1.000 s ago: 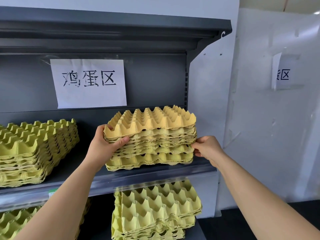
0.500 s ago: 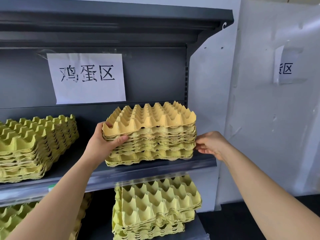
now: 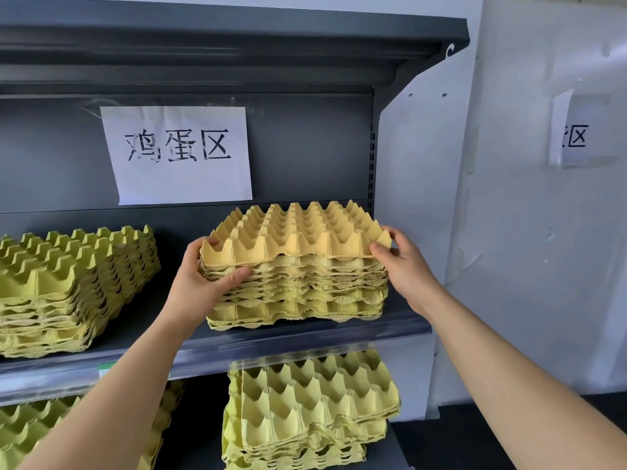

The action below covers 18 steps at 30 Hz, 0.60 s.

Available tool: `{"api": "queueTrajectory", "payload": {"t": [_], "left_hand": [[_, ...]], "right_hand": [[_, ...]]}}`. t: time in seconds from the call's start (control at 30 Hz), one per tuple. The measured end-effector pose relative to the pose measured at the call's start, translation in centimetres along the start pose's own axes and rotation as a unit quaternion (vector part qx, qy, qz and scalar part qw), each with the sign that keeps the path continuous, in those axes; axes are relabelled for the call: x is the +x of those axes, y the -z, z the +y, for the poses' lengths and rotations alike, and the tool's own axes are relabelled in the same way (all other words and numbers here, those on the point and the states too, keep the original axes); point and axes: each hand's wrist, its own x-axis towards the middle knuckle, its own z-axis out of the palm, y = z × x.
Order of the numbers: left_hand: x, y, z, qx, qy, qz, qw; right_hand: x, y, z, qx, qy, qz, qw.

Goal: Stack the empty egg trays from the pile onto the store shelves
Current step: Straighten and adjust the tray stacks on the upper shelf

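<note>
The step in hand looks like settling a stack of egg trays onto the shelf. The stack sits between the two hands, with its base on the shelf board below them. The left hand grips the stack's upper left corner, thumb curled across the front edges of the upper trays and fingers wrapped behind. The right hand pinches the right corner of the top tray, thumb on the front and fingers over the peak. Whether it lifts that tray or only squares it is hard to tell. The next move probably calls for nudging the layers flush, then letting go without dragging the top tray askew.
</note>
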Motion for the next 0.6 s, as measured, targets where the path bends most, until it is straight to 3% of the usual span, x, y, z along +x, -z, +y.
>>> {"api": "queueTrajectory", "payload": {"t": [0.3, 0.47, 0.6], "left_hand": [[-1.6, -0.3, -1.6, 0.059, 0.031, -0.018, 0.998], [-1.7, -0.1, -0.8, 0.065, 0.05, -0.029, 0.996], [0.2, 0.6, 0.8, 0.061, 0.044, -0.032, 0.997]], "right_hand": [[-0.4, -1.1, 1.1, 0.015, -0.019, -0.077, 0.997], [-0.2, -0.6, 0.6, -0.005, -0.032, -0.081, 0.996], [1.3, 0.1, -1.0, -0.086, -0.023, -0.049, 0.995]]}}
